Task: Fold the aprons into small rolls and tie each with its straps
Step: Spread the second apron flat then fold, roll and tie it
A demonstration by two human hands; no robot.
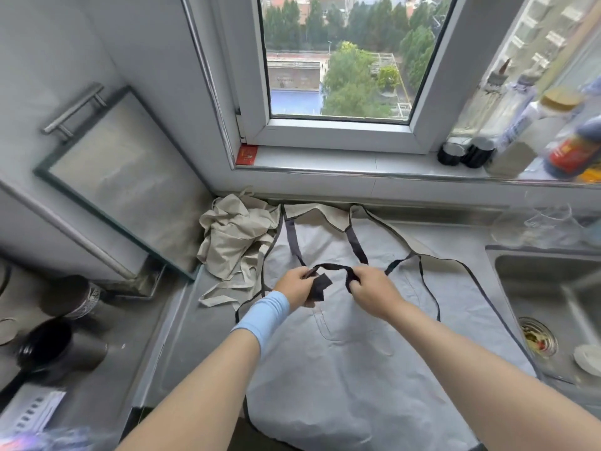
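1. Grey apron (357, 353) lies spread flat on the tabletop (182, 336) with its bib toward the window (335, 60). Its near hem runs off the bottom edge, and both forearms cover parts of it.
2. A dark strap (331, 265) arches above the cloth from one hand to the other. Thinner ties trail off over the apron's right side.
3. The left grip (294, 284), with a blue band (265, 317) at the wrist, pinches the strap's end. A folded dark piece hangs below it, and the fabric hides the fingertips.
4. The right grip (374, 288) is curled round the strap. Its fingertips are tucked under and cannot be seen.
5. A beige apron (234, 232) sits crumpled in the back left corner, touching the grey one's left edge. Its ties spill forward, but how it is bunched is hard to read.
6. Bottles (520, 125) stand on the sill (325, 161) at the right. They are blurred and partly cut off, and their labels are unreadable.
7. A steel sink (553, 288) lies just right of the apron and is cut by the frame. Its drain (536, 336) holds scraps too small to name.
8. The tabletop is dull grey metal. At the left stand a dark cup (74, 296) and a black mug (45, 346), and the bottom left corner is a blur.
9. A cupboard door (123, 177) with a bar handle hangs open at the left. A red card (247, 155) sits at the sill's left end. Trees and roofs show far below outside.
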